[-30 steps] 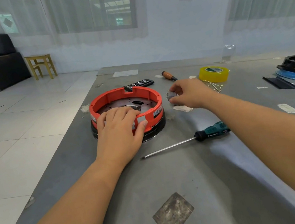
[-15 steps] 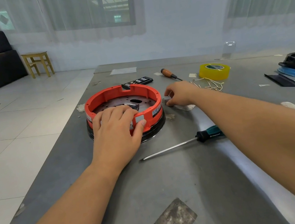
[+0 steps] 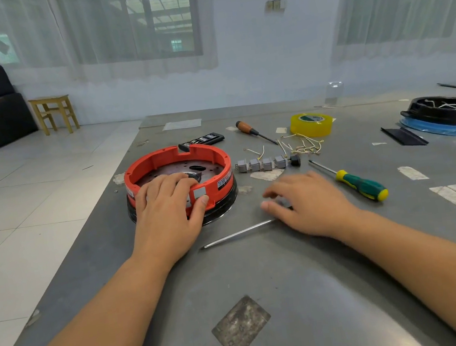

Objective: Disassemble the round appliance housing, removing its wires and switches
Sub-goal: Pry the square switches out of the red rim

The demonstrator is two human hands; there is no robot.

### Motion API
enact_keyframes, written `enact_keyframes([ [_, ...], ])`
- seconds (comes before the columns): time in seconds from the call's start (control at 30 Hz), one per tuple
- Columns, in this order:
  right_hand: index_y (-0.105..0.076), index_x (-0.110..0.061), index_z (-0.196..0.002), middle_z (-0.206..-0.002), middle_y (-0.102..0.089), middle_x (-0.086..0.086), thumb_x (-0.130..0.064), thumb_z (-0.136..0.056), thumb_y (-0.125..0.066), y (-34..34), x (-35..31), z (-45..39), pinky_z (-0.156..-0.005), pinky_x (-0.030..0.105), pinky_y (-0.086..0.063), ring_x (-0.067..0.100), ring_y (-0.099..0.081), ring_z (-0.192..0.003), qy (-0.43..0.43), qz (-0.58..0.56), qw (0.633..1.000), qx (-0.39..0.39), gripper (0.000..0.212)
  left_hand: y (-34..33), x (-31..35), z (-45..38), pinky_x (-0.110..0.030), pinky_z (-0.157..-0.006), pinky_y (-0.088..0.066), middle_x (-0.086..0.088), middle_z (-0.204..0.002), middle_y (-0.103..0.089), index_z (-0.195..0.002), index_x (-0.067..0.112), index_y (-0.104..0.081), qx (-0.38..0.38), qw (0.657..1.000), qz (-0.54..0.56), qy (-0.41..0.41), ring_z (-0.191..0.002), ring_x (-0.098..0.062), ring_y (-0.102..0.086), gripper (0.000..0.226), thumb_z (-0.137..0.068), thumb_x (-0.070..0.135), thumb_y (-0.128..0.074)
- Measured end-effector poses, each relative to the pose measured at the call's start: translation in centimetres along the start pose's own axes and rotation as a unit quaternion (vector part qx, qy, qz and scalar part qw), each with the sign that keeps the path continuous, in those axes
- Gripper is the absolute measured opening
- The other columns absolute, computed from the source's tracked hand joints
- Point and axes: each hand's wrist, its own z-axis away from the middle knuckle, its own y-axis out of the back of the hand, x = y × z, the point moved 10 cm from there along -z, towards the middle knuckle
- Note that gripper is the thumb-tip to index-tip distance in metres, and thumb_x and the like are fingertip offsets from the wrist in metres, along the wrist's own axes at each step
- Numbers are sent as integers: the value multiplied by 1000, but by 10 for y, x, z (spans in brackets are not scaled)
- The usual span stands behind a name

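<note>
Risked nudging the screwdriver (image 3: 238, 233) off centre-frame, right hand (image 3: 310, 205) fingers loose, empty; left hand (image 3: 168, 213) gripping housing (image 3: 221, 173).

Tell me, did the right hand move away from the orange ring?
Yes. The right hand left the little switches beside the orange housing and came back toward the person, landing over the screwdriver.
</note>
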Motion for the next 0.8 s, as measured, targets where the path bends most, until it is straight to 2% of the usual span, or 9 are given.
enact_keyframes([
  [0.13, -63, -37, -123, -120, -62, -10, -67, -99, -23, -11, -2, 23, -92, 37, -45, 15, -57, -111, 10, 3, 1000, -26, 55, 3, 2, 5, -46, -119, -25, 1, -141, -59, -133, 22, -63, -13, 1000, 0, 4, -137, -26, -45, 54, -94, 58, -49],
  [0.4, -64, -37, -108, -107, -55, -11, -71, -93, -43, -2, 4, 43, -95, 33, -39, 8, -51, -100, 78, -90, 992, -38, 43, 4, 6, 9, -47, -120, -25, 2, -143, -58, -135, 25, -62, -36, 999, 6, 10, -137, -25, -45, 61, -86, 61, -64],
  [0.5, -60, -37, -106, -109, -52, -11, -75, -87, -42, -3, 4, 48, -98, 33, -37, 8, -48, -103, 93, -92, 990, -51, 46, 3, 6, 8, -48, -120, -26, 0, -142, -59, -134, 23, -63, -35, 999, -5, 3, -136, -27, -47, 57, -87, 50, -79],
  [0.57, -58, -37, -108, -110, -51, -9, -75, -87, -38, -6, 3, 50, -99, 36, -36, 12, -49, -104, 100, -70, 991, -59, 47, 1, 5, 7, -50, -119, -27, -1, -140, -60, -134, 23, -63, -35, 999, -13, 3, -135, -29, -48, 57, -86, 47, -82],
  [0.7, -56, -37, -109, -107, -54, -8, -72, -94, -31, -4, 3, 48, -90, 35, -40, 14, -52, -100, 103, -24, 993, -46, 46, -1, 1, 8, -49, -117, -29, -2, -136, -62, -133, 23, -62, -31, 999, -17, 1, -132, -29, -50, 57, -86, 50, -80],
  [0.8, -60, -34, -103, -97, -57, -9, -67, -98, -30, 13, 17, 44, -76, 33, -42, 14, -57, -89, 87, 16, 996, 24, 45, 0, -2, 9, -49, -116, -29, -3, -134, -63, -132, 21, -63, -25, 1000, -14, -7, -131, -30, -50, 57, -86, 50, -80],
])
